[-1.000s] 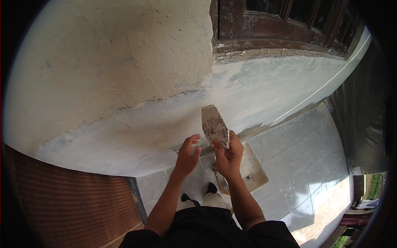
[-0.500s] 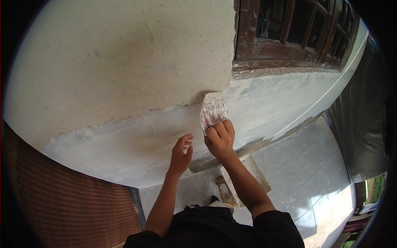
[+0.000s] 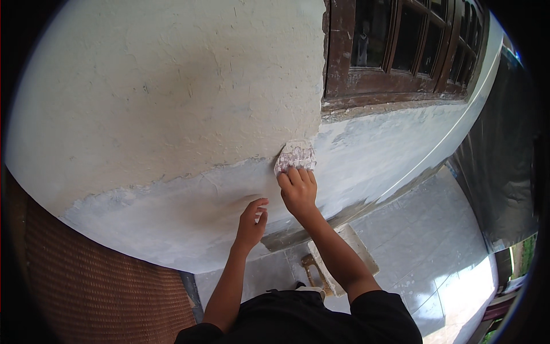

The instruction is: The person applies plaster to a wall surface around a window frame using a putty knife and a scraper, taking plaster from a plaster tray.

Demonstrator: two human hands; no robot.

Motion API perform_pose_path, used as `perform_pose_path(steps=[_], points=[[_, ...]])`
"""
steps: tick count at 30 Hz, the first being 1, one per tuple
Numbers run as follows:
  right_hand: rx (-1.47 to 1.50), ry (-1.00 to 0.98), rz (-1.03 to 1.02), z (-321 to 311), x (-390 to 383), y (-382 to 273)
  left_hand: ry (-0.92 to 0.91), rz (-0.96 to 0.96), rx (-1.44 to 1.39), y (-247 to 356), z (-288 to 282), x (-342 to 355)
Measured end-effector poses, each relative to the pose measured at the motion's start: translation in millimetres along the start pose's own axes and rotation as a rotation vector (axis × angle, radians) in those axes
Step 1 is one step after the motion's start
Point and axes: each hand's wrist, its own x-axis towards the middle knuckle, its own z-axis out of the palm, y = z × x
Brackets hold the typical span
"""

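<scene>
Right hand pressing flat, fingers extended, on a plaster-smeared trowel against the wall, at the seam of rough and smooth coats. Left hand loosely curled, empty, touching the wall lower down. Risk: uneven pressure gouging wet plaster.

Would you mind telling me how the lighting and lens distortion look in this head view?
Head view: strong fisheye, so the window frame and the floor tiles curve toward a black rim; soft daylight on the wall, with glare on the tiles at lower right; right hand with the trowel and left hand are fairly sharp.
</scene>
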Motion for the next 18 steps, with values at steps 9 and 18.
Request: perform_pose_path(steps=[9, 18], points=[[-0.021, -0.112, 0.027, 14, -4, 0, 0.015, -0.045, -0.010, -12, -8, 1], [0.114, -0.082, 0.067, -17, -19, -3, 0.015, -0.011, -0.001, -14, -3, 1]])
